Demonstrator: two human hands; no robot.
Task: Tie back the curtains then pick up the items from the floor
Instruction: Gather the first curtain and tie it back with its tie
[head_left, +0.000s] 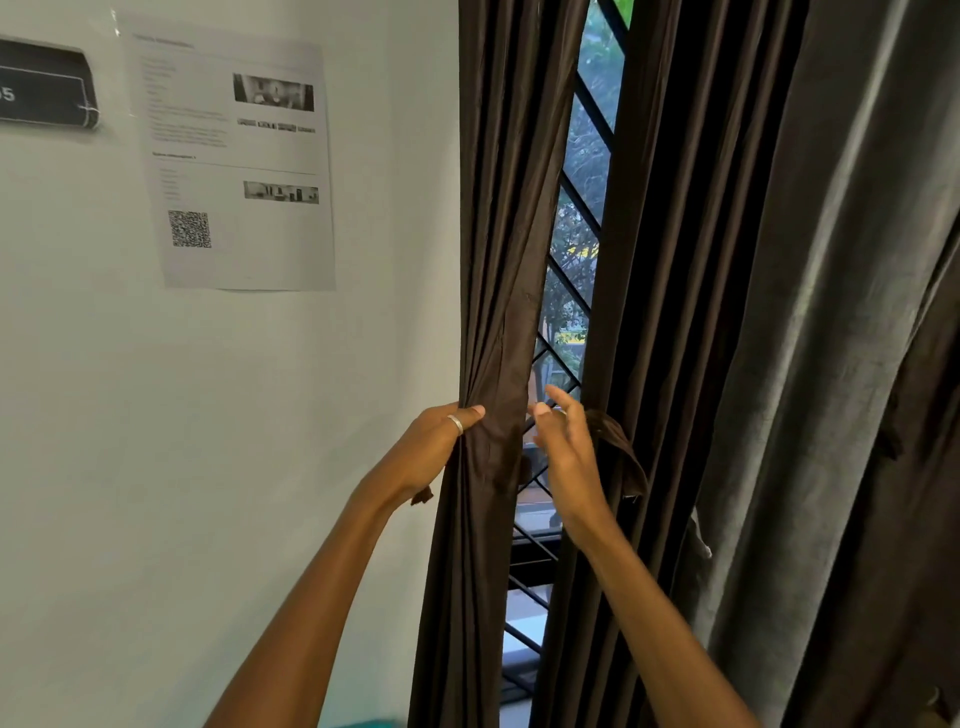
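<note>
pale wall (208, 415), printed sheet (244, 156) on it, dark sign (47, 88) beside

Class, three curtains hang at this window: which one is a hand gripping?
The leftmost brown curtain, next to the wall: the left hand bunches it. The other brown curtain and the grey curtain hang ungripped.

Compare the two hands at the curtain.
The left hand grips the bunched curtain, thumb pressed on the fabric; the right hand is open, fingers spread. The left hand sits on the curtain's wall side, the right hand on its window side. Both are raised to about the same height.
</note>
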